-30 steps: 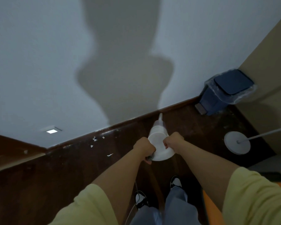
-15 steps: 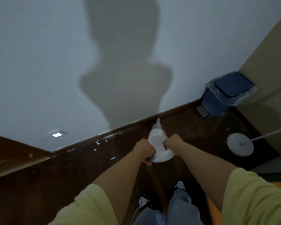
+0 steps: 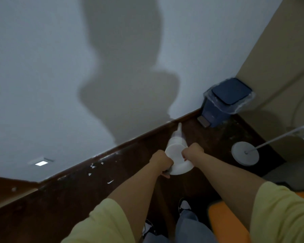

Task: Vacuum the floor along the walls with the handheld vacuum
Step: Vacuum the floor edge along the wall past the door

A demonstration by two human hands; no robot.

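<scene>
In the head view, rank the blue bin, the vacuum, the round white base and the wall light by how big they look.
1. blue bin
2. vacuum, nearer, so unsure
3. round white base
4. wall light

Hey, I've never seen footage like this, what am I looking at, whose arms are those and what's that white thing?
This is one camera worn on a person's head, looking down. The arms are that person's own. The left hand and right hand both grip a white handheld vacuum, its thin nozzle pointed at the dark baseboard below the white wall. On the dark wooden floor lie small white scraps, a blue pedal bin lined with clear plastic, and a round white lamp base.
</scene>
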